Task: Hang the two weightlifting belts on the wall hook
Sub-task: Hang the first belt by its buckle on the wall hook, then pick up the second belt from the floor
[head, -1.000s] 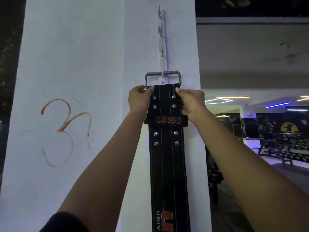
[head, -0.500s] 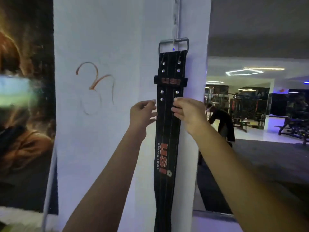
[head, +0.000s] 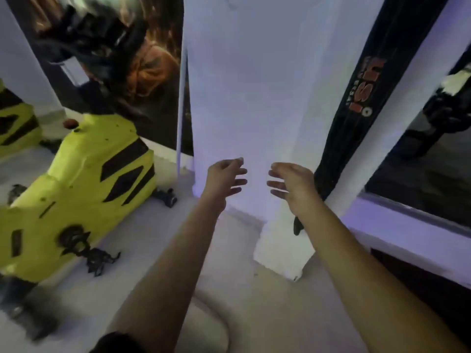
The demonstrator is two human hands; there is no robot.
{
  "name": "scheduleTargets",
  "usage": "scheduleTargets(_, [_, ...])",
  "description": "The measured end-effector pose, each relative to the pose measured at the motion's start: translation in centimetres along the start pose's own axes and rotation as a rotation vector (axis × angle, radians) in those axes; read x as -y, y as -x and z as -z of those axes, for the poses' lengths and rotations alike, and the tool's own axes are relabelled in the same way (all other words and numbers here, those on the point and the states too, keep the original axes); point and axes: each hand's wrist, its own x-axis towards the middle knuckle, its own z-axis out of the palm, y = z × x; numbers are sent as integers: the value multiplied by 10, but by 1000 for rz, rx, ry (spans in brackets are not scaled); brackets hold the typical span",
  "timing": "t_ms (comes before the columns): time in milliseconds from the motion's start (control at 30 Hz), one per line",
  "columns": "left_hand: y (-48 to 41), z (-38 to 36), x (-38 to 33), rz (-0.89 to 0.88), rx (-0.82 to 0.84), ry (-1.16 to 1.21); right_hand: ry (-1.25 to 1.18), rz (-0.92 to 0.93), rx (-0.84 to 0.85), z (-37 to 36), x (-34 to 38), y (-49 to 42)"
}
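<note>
A black weightlifting belt [head: 367, 98] with orange lettering hangs down the white pillar [head: 254, 85] at the upper right; its buckle and the wall hook are out of view above the frame. The belt's tail end [head: 297, 226] shows below my right wrist. My left hand [head: 225, 178] and my right hand [head: 293, 184] are held out low in front of the pillar, fingers apart, holding nothing. My right hand is just left of the belt and apart from it. No second belt is in view.
A yellow and black machine [head: 84, 189] stands on the pale floor at the left, with a dark poster [head: 114, 59] on the wall behind it. A low white ledge [head: 407, 233] and dark window run along the right.
Both hands let go of the belt and dropped lower. My view swung down and left, so the hook and buckle left the frame and the floor and yellow machine came in.
</note>
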Motion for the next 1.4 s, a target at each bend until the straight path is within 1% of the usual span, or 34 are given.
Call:
scheduleTargets(100, [7,49,51,117,-23,-20,14,-137,40,-40,-55,12])
scheduleTargets(200, [12,98,104,241,-80,-50,15,-259,62,-81,-116,19])
scheduleTargets(367, [-2,167,190,429,-162,-19,41,-476,105,-145,-218,6])
scheduleTargets(500, [-38,214,264,503,-262,-71,87,-619,122,-194,-306,-24])
scheduleTargets(633, [-86,262,352,562,-366,-126,158,-731,135,-241,-409,-73])
scheduleTargets(733, [-121,292,423,608,-370,-194,213,-763,138,-274,-490,-110])
scheduleTargets(900, [-175,333,548,659,-307,-286,269,-858,176,-323,-635,-156])
scheduleTargets(1000, [-205,359,622,691,-319,-309,307,-872,136,-345,-722,-179])
scheduleTargets(1133, [-236,389,709,738,-329,-323,377,-872,111,-372,-818,-207])
scheduleTargets(1267, [-261,409,768,744,-317,-324,324,-839,46,-395,-869,-225])
scheduleTargets(1400, [-270,414,782,764,-323,-283,304,-821,-28,-403,-876,-230])
